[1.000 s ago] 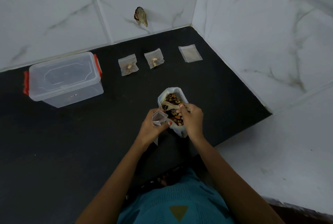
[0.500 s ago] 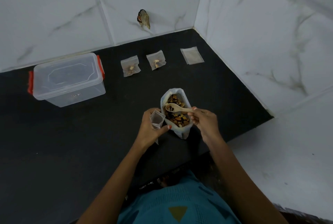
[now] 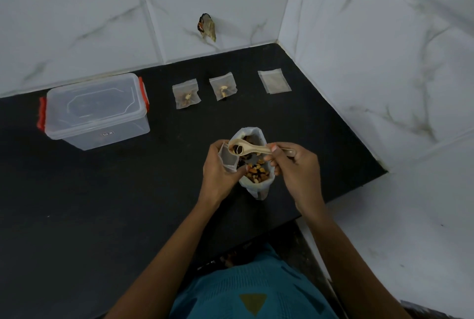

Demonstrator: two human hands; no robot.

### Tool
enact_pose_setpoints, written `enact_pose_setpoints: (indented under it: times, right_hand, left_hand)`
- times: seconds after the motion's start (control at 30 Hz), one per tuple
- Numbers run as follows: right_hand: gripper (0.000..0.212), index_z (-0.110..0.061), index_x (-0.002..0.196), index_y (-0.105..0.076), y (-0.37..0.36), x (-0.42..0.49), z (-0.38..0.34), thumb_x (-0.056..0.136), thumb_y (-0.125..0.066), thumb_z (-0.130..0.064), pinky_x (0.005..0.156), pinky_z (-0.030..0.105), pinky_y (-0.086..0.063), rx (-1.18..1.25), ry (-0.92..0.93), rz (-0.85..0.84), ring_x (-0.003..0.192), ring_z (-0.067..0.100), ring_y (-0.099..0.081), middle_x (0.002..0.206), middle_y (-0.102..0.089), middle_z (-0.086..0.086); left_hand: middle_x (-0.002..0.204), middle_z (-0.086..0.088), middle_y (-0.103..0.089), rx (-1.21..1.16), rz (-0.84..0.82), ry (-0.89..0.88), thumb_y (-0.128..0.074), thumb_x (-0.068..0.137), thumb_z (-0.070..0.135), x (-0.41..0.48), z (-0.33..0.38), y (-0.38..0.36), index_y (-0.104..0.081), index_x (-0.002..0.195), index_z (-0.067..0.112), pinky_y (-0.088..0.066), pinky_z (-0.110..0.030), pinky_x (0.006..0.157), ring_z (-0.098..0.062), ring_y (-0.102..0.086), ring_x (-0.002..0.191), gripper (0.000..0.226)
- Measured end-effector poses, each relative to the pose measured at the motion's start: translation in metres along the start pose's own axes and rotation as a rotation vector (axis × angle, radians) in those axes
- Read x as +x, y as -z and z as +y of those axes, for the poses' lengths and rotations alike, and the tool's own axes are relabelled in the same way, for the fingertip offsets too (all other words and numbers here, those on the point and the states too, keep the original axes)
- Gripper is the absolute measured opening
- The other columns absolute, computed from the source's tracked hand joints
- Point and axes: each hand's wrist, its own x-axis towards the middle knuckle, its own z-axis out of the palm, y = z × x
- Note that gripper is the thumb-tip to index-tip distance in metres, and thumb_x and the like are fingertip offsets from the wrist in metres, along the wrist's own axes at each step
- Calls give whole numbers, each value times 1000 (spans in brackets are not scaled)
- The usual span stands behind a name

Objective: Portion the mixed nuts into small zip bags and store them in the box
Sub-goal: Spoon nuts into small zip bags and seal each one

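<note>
An open white bag of mixed nuts stands on the black counter. My left hand grips a small clear zip bag held open just left of the big bag. My right hand pinches the handle of a small wooden spoon, whose bowl carries a few nuts at the mouth of the small bag. Two small zip bags holding nuts and one flat empty zip bag lie in a row near the back wall. A clear plastic box with red clips and its lid on sits at the left.
Marble-tiled walls close the counter at the back and right, forming a corner. A dark object sticks out of the back wall. The counter's front edge runs just below my forearms, with white floor to the right.
My right hand has lifted the loaded spoon out of the nut bag and carried it left to the mouth of the small bag, which my left hand has raised slightly.
</note>
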Motion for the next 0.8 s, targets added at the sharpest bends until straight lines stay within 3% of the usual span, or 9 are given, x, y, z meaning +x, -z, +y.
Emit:
enact_pose_setpoints:
  times: [0.07, 0.13, 0.2, 0.27, 0.43, 0.53, 0.67, 0.73, 0.8]
  right_hand:
    - [12, -10, 97, -65, -6, -5, 0, 89, -57, -12, 66, 9, -48, -118, 123, -19, 69, -9, -60, 74, -62, -13]
    - [14, -6, 98, -67, -11, -9, -1, 88, -59, -8, 69, 4, -45, -209, 269, -36, 74, -12, -58, 80, -60, -15]
    - [16, -1, 96, -68, -14, -11, -1, 85, -59, -9, 73, 6, -44, -317, 463, -40, 80, -3, -57, 82, -63, -4]
    - [21, 1, 92, -68, -16, -12, 2, 84, -56, -14, 75, 16, -43, -411, 618, -54, 85, 10, -54, 81, -67, 9]
    - [21, 2, 89, -67, -14, -11, 5, 82, -53, -13, 76, 20, -43, -502, 773, -21, 82, 13, -52, 79, -67, 13]
    - [22, 2, 92, -67, -12, -9, 6, 82, -54, -14, 75, 13, -46, -436, 721, -30, 85, 7, -55, 81, -68, 11]
    - [14, -13, 100, -63, 2, -3, 2, 87, -58, -9, 67, 6, -47, -174, 378, 27, 79, -11, -59, 84, -63, -10]
    - [14, -14, 99, -62, 11, 3, 7, 88, -56, -8, 64, 7, -47, -194, 275, 70, 74, -10, -59, 79, -60, -15]
    - [14, -11, 99, -63, 18, 8, 17, 89, -56, -8, 65, 10, -49, -268, 227, 92, 69, -4, -60, 78, -62, -7]
  left_hand:
    - [110, 12, -49, -6, 18, -10, -80, 68, 10, 1, 2, -3, -40, 112, 26, -44, -24, 92, -3, -50, 107, 61]
    - [106, 14, -49, -10, 26, -3, -80, 68, 14, 1, 5, -4, -41, 113, 26, -45, -22, 90, -4, -52, 104, 61]
    - [104, 17, -48, -15, 28, 8, -80, 68, 17, 1, 8, -4, -40, 114, 27, -45, -18, 86, 0, -52, 98, 62]
    - [107, 12, -50, -29, 29, 5, -79, 69, 17, 1, 8, -4, -39, 114, 29, -48, -25, 87, -2, -53, 99, 61]
    - [112, 13, -46, -32, 38, 15, -78, 70, 16, 1, 7, -2, -39, 116, 28, -47, -29, 91, -6, -49, 106, 62]
    - [111, 16, -45, -33, 21, 13, -78, 70, 17, 1, 7, 0, -38, 116, 28, -42, -19, 89, -3, -46, 107, 62]
    - [117, 8, -47, -31, 15, 37, -79, 70, 14, 1, 2, 4, -38, 115, 26, -40, -12, 85, -4, -46, 109, 62]
    - [118, 7, -47, -10, 6, 55, -78, 71, 12, -1, -2, 7, -38, 116, 26, -39, -7, 81, -2, -45, 108, 62]
    - [117, 9, -47, 2, -3, 69, -77, 72, 12, -5, -6, 9, -37, 116, 26, -40, -4, 77, 2, -47, 103, 61]
